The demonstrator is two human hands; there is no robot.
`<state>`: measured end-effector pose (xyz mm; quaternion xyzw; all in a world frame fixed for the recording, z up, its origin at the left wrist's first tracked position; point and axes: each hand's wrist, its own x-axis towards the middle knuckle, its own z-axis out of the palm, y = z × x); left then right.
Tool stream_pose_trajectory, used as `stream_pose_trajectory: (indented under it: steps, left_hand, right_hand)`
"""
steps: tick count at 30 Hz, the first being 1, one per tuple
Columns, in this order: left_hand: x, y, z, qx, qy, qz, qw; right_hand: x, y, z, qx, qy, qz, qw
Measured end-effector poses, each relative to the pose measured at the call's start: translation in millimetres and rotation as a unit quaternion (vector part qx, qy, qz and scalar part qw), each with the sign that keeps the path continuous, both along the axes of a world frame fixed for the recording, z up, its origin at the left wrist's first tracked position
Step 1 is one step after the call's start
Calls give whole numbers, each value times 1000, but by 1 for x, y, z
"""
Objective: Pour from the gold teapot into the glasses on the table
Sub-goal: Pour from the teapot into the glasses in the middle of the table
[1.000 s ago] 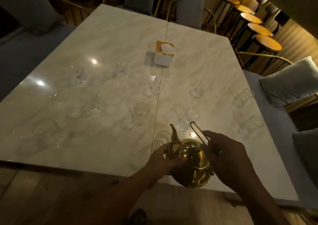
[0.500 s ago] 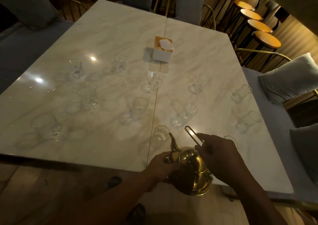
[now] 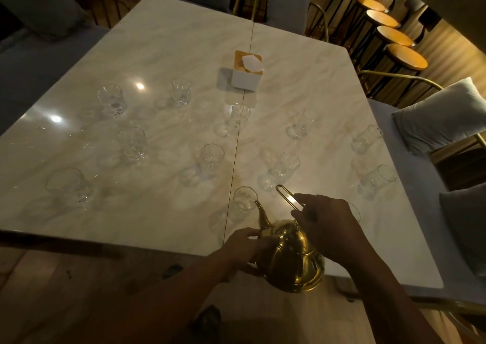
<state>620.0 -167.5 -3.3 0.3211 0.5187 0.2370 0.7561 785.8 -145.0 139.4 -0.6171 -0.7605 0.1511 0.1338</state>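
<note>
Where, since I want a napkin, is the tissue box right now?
In the head view the tissue box sits centre, on the table's middle seam, just beyond the nearest glass.

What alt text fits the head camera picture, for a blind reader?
A person holds a gold teapot at the near edge of a marble table, its spout at the rim of the nearest glass: the right hand grips the wire handle, the left hand holds the body. Other clear glasses and a tissue box stand beyond.

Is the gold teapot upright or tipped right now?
Tipped: the gold teapot leans forward, its spout at the nearest glass; right hand grips the handle.
</note>
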Motion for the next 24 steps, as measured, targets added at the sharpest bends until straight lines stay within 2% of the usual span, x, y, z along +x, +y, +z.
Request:
stream_pose_trajectory:
  steps: [24]
  left_hand:
    - [4,2,4,-1,-6,-18,1000]
  right_hand:
    - [2,9,7,-3,-28,7,1000]
